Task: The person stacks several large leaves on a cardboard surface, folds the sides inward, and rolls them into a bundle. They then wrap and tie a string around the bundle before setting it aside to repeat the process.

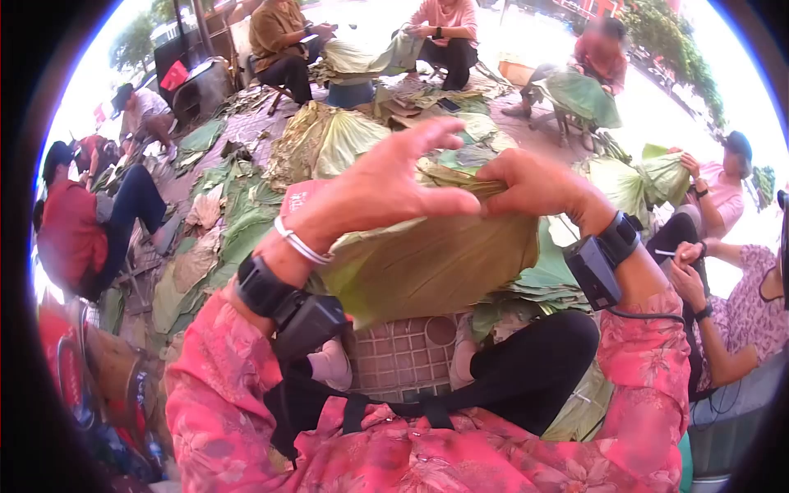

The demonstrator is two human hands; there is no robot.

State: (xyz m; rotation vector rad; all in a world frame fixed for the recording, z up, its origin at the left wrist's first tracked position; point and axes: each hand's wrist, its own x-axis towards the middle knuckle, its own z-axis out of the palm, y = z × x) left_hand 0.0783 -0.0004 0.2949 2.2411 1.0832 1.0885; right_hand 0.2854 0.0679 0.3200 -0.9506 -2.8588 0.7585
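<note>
A large olive-green leaf (427, 267) hangs in front of my knees, its upper edge bunched near my hands. My right hand (534, 185) pinches that upper edge between thumb and fingers. To its left, my left hand (394, 177) is held with its thumb and fingers spread apart, the thumb tip close to the leaf's top edge. Dark devices are strapped to both wrists, and a white band circles the left one. Behind my hands lies a heap of pale green and yellowish leaves (329, 144).
Flattened leaves (234, 218) cover the ground to the left, and a green stack (551, 275) lies by my right knee. Several people sit around, some holding leaves. A person in patterned clothing (740, 316) is close at right. A phone (449, 105) rests on the far leaves.
</note>
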